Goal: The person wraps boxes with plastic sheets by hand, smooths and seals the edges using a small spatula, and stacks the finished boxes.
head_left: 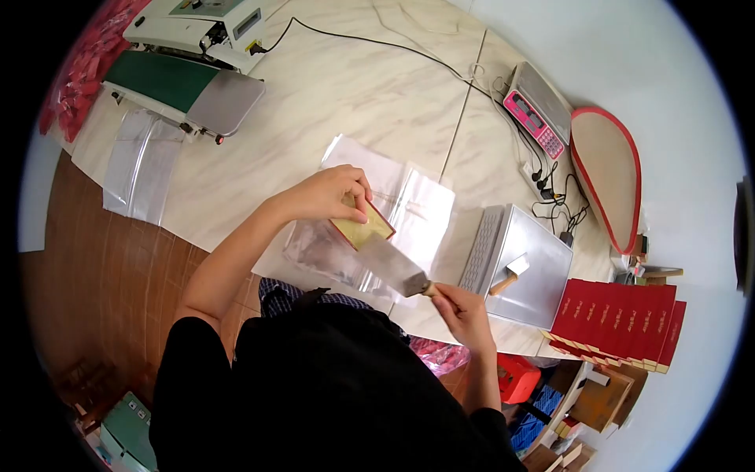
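Near the middle of the view, my left hand (340,195) pinches the upper left edge of a small yellow piece with a red border (363,228). My right hand (462,313) grips the handle of a wide metal blade (391,266). The blade's far end meets the lower edge of the yellow piece; whether it lies under it or against it is unclear. Beneath both is a stack of clear plastic bags (425,216) on the marble-patterned table (354,86).
A metal tray (543,271) with a small wooden-handled scraper (511,274) lies at the right, beside red boxes (613,318). Farther back are a pink-keyed scale (535,122) and cables. A machine with a green belt (161,79) stands upper left, above more plastic bags (141,169).
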